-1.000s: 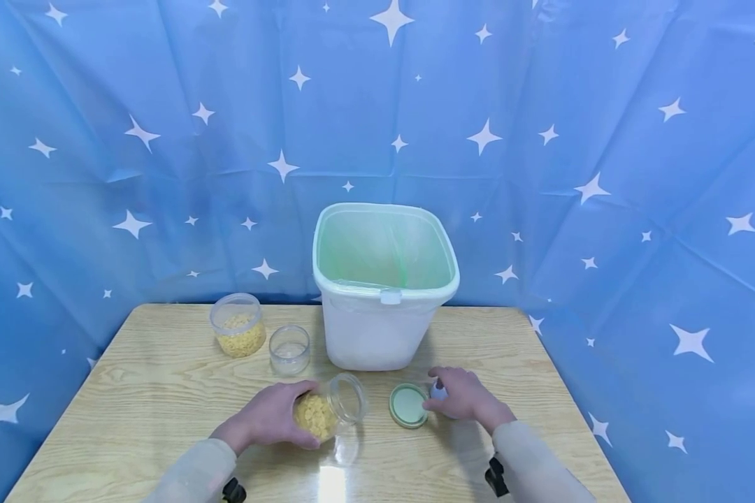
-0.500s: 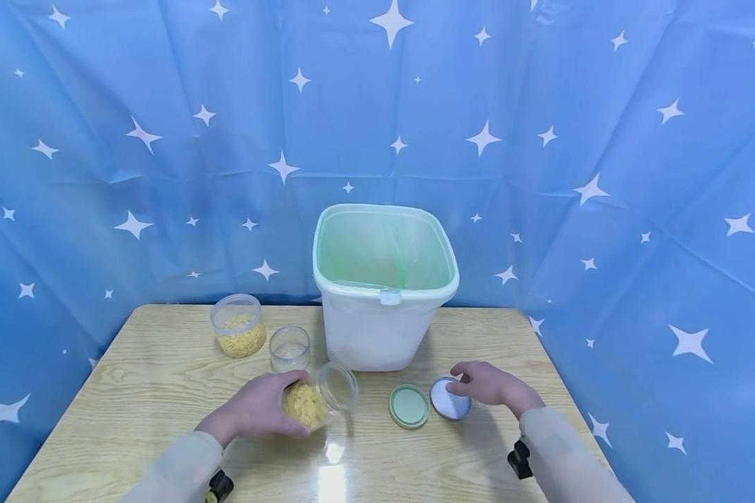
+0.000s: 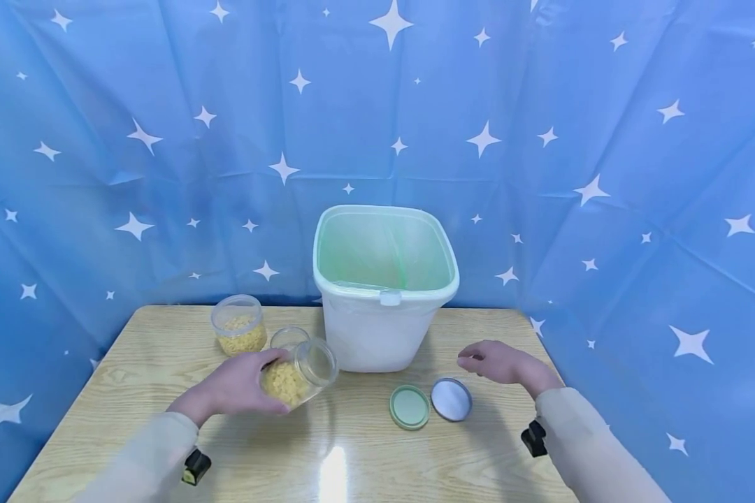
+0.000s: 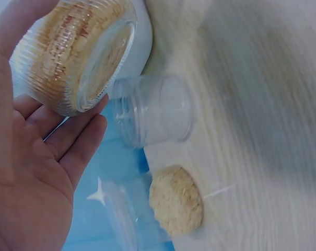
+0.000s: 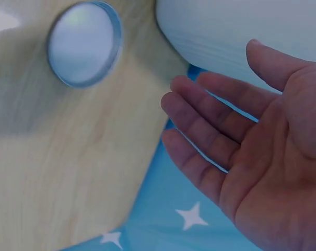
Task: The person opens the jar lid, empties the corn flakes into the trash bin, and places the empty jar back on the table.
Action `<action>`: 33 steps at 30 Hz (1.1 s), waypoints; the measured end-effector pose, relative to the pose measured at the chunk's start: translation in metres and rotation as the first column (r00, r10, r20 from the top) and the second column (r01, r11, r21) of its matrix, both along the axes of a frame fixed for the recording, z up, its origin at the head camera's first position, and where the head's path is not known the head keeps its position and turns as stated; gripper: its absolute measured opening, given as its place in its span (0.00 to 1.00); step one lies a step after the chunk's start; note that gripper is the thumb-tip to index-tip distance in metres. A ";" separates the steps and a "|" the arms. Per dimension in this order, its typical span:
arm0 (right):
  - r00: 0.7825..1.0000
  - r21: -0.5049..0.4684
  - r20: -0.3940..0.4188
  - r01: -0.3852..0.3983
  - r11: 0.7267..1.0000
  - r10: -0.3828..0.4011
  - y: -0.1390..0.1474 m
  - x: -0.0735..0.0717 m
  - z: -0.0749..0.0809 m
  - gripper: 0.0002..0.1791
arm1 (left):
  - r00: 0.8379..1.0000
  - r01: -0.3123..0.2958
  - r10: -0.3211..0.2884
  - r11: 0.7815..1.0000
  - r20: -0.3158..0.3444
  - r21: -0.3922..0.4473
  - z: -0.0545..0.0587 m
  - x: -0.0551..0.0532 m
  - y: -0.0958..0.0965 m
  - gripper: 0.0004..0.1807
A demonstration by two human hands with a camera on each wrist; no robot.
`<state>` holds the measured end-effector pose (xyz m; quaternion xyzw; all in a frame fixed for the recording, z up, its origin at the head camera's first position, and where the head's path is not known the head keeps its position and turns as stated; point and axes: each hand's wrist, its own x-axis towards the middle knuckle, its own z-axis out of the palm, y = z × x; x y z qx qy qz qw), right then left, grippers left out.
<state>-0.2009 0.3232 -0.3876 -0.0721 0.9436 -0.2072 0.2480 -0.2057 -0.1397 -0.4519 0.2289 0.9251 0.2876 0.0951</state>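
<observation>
My left hand [image 3: 242, 384] grips a clear glass jar [image 3: 287, 383] of yellow flakes, tilted with its mouth toward the right and raised above the table. In the left wrist view the ribbed side and base of this jar [image 4: 69, 52] show between thumb and fingers. Over the table's right side hovers my right hand [image 3: 500, 362], holding nothing, its fingers loosely bent. Below it a round lid with a pale inside [image 3: 451, 399] lies on the table, beside a green lid [image 3: 409, 407]. The right wrist view shows the palm and relaxed fingers [image 5: 199, 125] apart from the pale lid.
A white bin [image 3: 377, 335] with a green liner stands at the back middle. Left of it are a small clear jar [image 3: 289, 338], partly behind the held jar, and a clear tub [image 3: 239, 337] with yellow bits. A starry blue cloth [image 3: 226, 175] hangs behind the table.
My left hand has lifted the jar and carried it left. The right hand has let go of the pale lid and moved up and to the right, leaving the lid lying there.
</observation>
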 end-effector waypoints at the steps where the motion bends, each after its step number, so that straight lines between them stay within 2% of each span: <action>1: 1.000 0.008 -0.003 -0.004 1.000 0.004 0.001 -0.001 0.004 0.28 | 1.000 -0.003 0.003 1.000 -0.004 0.005 0.002 -0.001 -0.002 0.54; 8: 1.000 0.050 0.016 -0.021 0.999 0.020 0.004 -0.006 0.027 0.31 | 1.000 -0.012 0.012 0.999 0.006 0.038 0.018 -0.011 -0.021 0.48; 12: 1.000 0.055 0.021 -0.009 0.998 0.008 0.003 -0.008 0.038 0.33 | 0.999 -0.036 0.036 0.998 0.004 0.051 0.028 -0.018 -0.031 0.49; 18: 0.998 0.061 -0.014 -0.058 0.996 0.059 -0.001 -0.012 0.051 0.29 | 0.998 -0.063 0.065 0.996 -0.028 0.055 0.042 -0.028 -0.042 0.50; 23: 0.997 0.050 -0.013 -0.074 0.996 0.074 -0.003 -0.015 0.065 0.29 | 0.996 -0.074 0.077 0.996 -0.046 0.049 0.056 -0.037 -0.049 0.48; 26: 0.998 0.023 -0.006 -0.065 0.998 0.065 -0.004 -0.018 0.072 0.31 | 0.995 -0.085 0.087 0.996 -0.054 0.030 0.067 -0.043 -0.052 0.47; 33: 0.999 0.001 -0.029 0.034 0.999 -0.034 -0.006 -0.022 0.083 0.35 | 0.993 -0.089 0.091 0.996 -0.071 0.020 0.092 -0.055 -0.055 0.42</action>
